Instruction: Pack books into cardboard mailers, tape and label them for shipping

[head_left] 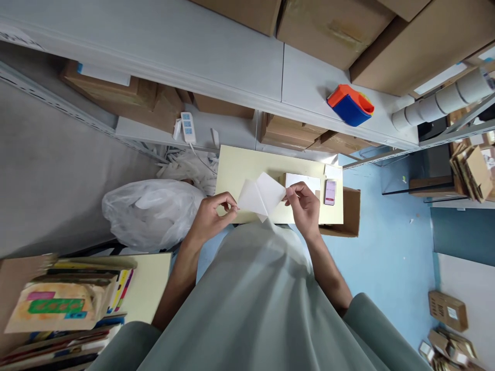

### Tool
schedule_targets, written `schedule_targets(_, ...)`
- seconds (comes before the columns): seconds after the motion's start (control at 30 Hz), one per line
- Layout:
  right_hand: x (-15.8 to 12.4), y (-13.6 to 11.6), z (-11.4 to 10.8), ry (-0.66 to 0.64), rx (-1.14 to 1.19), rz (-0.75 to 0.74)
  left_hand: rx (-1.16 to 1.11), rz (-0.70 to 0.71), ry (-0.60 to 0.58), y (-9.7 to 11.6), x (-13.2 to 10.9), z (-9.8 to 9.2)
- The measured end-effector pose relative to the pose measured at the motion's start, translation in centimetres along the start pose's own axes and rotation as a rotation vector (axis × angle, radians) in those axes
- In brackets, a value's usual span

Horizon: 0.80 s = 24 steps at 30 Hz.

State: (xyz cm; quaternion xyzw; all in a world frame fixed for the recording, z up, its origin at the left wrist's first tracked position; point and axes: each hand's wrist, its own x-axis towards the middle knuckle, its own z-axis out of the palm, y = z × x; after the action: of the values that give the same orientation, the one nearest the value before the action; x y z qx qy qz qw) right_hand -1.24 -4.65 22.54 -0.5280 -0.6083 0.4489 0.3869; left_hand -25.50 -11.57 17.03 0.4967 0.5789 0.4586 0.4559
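Between my hands a folded sheet of white paper (263, 195) is held up over the front of a pale yellow table (247, 161). It has a crease down its middle and a pointed lower end. My left hand (217, 215) pinches its left corner between thumb and fingertips. At the right corner, my right hand (302, 206) grips the paper with thumb and forefinger. Behind the right hand lies a white stack or box (303, 180), partly hidden by the hand. Right of it on the table rests a phone (330, 192) with its screen lit.
A clear plastic bag (152, 214) bulges left of the table. An open cardboard box (350, 211) stands at the right. Above, a grey shelf (232, 62) carries cartons and an orange-blue tape dispenser (350, 104). A power strip (188, 128) sits lower. Books (73, 304) fill the lower left.
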Motion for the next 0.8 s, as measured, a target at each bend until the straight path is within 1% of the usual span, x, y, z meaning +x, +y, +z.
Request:
schedule_targets(0.13, 0.7, 0.1, -0.7, 0.111, 0.028, 0.018, -0.011, -0.032, 0.075, -1.1, -0.2, -0.5)
schedule_targets(0.27, 1.1, 0.7, -1.5, 0.21, 0.065, 0.058, -0.011, -0.048, 0.153, -2.7, -0.4, -1.7)
schedule_targets(0.37, 1.1, 1.1, -1.9, 0.261, 0.104, 0.07, -0.012, -0.06, 0.196, -3.8, -0.6, -2.6)
schedule_targets(0.47, 1.0, 1.3, -2.1, 0.286, 0.146, 0.072, -0.02, -0.08, 0.237, -4.8, -0.8, -3.5)
schedule_targets(0.6, 1.0, 1.4, -2.7, 0.299, 0.153, 0.082, 0.014, -0.145, 0.307, -6.0, -0.6, -4.7)
schedule_targets(0.7, 1.0, 1.6, -3.1, 0.314, 0.142, 0.101, 0.101, -0.208, 0.402, -7.2, -0.1, -5.9)
schedule_targets(0.8, 0.8, 1.8, -3.3, 0.331, 0.163, 0.113, 0.191, -0.25, 0.498, -8.7, 0.9, -7.7)
